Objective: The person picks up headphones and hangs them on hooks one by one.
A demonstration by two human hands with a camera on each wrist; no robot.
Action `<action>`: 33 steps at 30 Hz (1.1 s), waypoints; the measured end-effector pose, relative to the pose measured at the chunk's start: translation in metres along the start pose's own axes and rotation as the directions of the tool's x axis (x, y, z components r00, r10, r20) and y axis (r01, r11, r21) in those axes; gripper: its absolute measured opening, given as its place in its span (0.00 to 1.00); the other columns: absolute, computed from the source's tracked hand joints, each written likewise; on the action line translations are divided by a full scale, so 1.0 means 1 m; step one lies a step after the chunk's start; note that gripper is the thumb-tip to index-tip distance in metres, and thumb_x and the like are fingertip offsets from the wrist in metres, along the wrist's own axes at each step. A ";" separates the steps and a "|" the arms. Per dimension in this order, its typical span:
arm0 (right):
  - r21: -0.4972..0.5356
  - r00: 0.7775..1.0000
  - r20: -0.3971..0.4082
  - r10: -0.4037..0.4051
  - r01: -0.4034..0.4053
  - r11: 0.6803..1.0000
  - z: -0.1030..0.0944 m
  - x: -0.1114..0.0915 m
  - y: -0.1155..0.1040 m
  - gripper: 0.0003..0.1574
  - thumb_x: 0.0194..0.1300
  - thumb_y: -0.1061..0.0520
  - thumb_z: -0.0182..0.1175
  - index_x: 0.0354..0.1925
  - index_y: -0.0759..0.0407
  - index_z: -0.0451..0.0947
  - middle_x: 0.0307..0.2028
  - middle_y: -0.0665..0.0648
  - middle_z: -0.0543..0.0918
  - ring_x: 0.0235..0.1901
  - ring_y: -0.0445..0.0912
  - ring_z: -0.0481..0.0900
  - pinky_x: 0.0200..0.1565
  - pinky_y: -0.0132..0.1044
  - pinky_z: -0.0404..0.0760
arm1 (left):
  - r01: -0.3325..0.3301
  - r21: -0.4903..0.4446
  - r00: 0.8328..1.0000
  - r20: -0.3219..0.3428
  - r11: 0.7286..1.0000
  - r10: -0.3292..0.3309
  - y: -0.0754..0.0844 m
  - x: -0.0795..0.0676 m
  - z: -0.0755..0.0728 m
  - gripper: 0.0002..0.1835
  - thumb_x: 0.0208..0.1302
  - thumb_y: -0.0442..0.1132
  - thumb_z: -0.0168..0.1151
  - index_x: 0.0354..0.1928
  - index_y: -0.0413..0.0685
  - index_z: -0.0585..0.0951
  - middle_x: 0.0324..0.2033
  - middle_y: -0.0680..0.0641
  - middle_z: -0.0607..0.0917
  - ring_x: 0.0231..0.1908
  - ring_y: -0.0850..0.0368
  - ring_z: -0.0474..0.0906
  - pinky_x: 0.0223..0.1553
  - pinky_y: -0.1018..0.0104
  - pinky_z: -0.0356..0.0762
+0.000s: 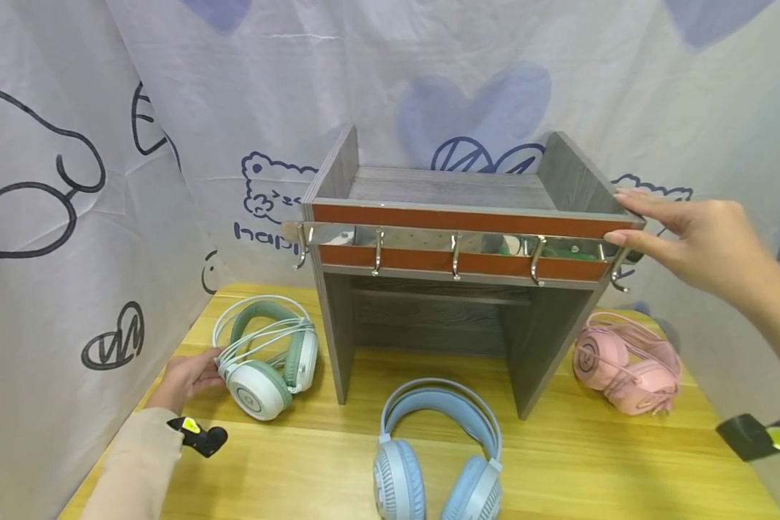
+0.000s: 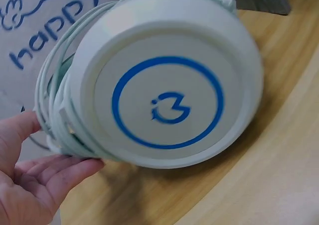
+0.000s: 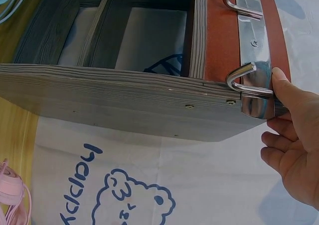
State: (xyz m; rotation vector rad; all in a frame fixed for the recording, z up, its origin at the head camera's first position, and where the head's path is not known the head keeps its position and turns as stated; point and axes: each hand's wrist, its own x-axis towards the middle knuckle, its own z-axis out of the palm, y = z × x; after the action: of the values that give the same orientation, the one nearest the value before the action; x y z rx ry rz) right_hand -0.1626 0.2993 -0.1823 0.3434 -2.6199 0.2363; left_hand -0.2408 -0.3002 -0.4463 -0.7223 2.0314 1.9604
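Observation:
At the left, white and green headphones (image 1: 253,390) stand on the table, their white cable looped round the headband and earcup. My left hand (image 1: 191,375) grips them at the cable loops, thumb at the outer side and fingers under the loops by the white earcup (image 2: 169,105). A grey wooden shelf rack (image 1: 461,214) stands in the middle with a metal hook rail (image 1: 416,237) across its front. My right hand (image 1: 708,235) holds the rack's upper right front corner, the thumb pressed on the rail's end (image 3: 256,103) close to the last hook.
Light blue headphones (image 1: 399,477) lie in front of the rack. Pink headphones (image 1: 643,386) with a bundled cable sit right of it. A printed white cloth (image 1: 188,43) hangs behind and at both sides of the wooden table (image 1: 286,469).

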 end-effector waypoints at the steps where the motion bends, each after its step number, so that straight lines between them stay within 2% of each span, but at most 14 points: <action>1: -0.003 1.000 0.002 0.001 -0.001 1.000 0.000 0.000 0.000 0.34 0.58 0.46 0.63 0.60 0.58 0.71 0.55 0.70 0.73 0.11 0.38 0.45 0.13 0.32 0.53 | -0.009 0.006 1.000 -0.009 1.000 0.010 0.001 -0.002 0.001 0.16 0.63 0.37 0.55 0.41 0.26 0.74 0.14 0.51 0.81 0.19 0.60 0.81 0.32 0.62 0.86; 8: -0.010 1.000 -0.002 -0.004 0.004 1.000 0.000 -0.001 0.000 0.35 0.59 0.46 0.63 0.60 0.59 0.70 0.55 0.70 0.73 0.11 0.38 0.45 0.14 0.32 0.52 | -0.095 0.046 0.995 -0.019 0.994 0.096 0.004 -0.010 0.009 0.29 0.62 0.37 0.57 0.55 0.16 0.65 0.15 0.54 0.82 0.19 0.63 0.81 0.30 0.65 0.85; 13: -0.003 1.000 0.004 0.006 -0.006 1.000 0.001 -0.001 0.000 0.35 0.59 0.45 0.62 0.61 0.59 0.70 0.56 0.71 0.72 0.11 0.39 0.46 0.14 0.31 0.53 | -0.101 0.077 0.988 -0.110 0.992 0.110 0.004 -0.014 0.017 0.31 0.56 0.36 0.57 0.55 0.15 0.64 0.12 0.54 0.80 0.16 0.63 0.80 0.33 0.61 0.86; 16: 0.006 1.000 0.000 0.007 -0.007 1.000 0.001 -0.001 0.000 0.35 0.59 0.45 0.62 0.61 0.59 0.70 0.56 0.71 0.72 0.11 0.39 0.46 0.13 0.31 0.53 | -0.098 0.095 0.980 -0.163 0.991 0.113 0.003 -0.016 0.020 0.31 0.54 0.35 0.56 0.55 0.16 0.65 0.11 0.55 0.79 0.15 0.63 0.80 0.33 0.61 0.86; 18: 0.006 1.000 -0.009 0.002 -0.002 1.000 0.001 -0.001 -0.001 0.35 0.58 0.45 0.63 0.61 0.59 0.70 0.55 0.70 0.73 0.11 0.39 0.47 0.14 0.31 0.53 | -0.103 0.105 0.977 -0.177 0.989 0.120 0.003 -0.018 0.021 0.31 0.53 0.35 0.56 0.55 0.16 0.64 0.11 0.55 0.79 0.15 0.63 0.79 0.33 0.63 0.86; 24: 0.002 0.998 -0.045 -0.033 0.033 0.999 0.002 -0.001 0.000 0.34 0.57 0.47 0.64 0.59 0.59 0.72 0.54 0.70 0.75 0.11 0.38 0.49 0.16 0.30 0.54 | -0.120 0.145 0.979 -0.150 0.982 0.142 0.005 -0.024 0.020 0.34 0.55 0.35 0.56 0.57 0.14 0.60 0.13 0.55 0.78 0.16 0.65 0.79 0.33 0.66 0.85; 28: 0.004 0.998 -0.044 -0.035 0.035 0.999 0.002 -0.001 0.000 0.34 0.57 0.47 0.64 0.59 0.59 0.72 0.54 0.70 0.75 0.11 0.38 0.48 0.16 0.30 0.54 | -0.141 0.187 0.978 -0.123 0.972 0.166 0.007 -0.027 0.021 0.32 0.58 0.37 0.55 0.57 0.15 0.62 0.14 0.55 0.78 0.17 0.68 0.78 0.31 0.70 0.85; 30: 0.003 0.999 -0.037 -0.028 0.028 1.000 0.002 -0.001 0.000 0.34 0.58 0.47 0.64 0.60 0.58 0.71 0.54 0.70 0.74 0.11 0.39 0.47 0.16 0.30 0.54 | -0.170 0.216 0.976 -0.100 0.962 0.195 0.007 -0.029 0.020 0.31 0.60 0.37 0.54 0.57 0.15 0.63 0.17 0.51 0.81 0.19 0.69 0.78 0.29 0.72 0.84; 33: 0.002 0.999 -0.028 -0.020 0.020 1.000 0.002 -0.002 0.000 0.35 0.58 0.46 0.63 0.61 0.58 0.70 0.55 0.71 0.74 0.11 0.39 0.47 0.15 0.30 0.54 | -0.218 0.272 0.967 -0.073 0.937 0.246 0.008 -0.032 0.020 0.30 0.62 0.38 0.53 0.56 0.15 0.64 0.26 0.38 0.85 0.21 0.69 0.79 0.29 0.74 0.84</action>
State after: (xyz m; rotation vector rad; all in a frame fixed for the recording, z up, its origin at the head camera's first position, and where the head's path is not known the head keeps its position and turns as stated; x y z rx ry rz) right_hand -0.1613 0.2990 -0.1852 0.3644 -2.5875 0.2351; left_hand -0.2213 -0.2751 -0.4250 -0.5576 2.4808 1.7456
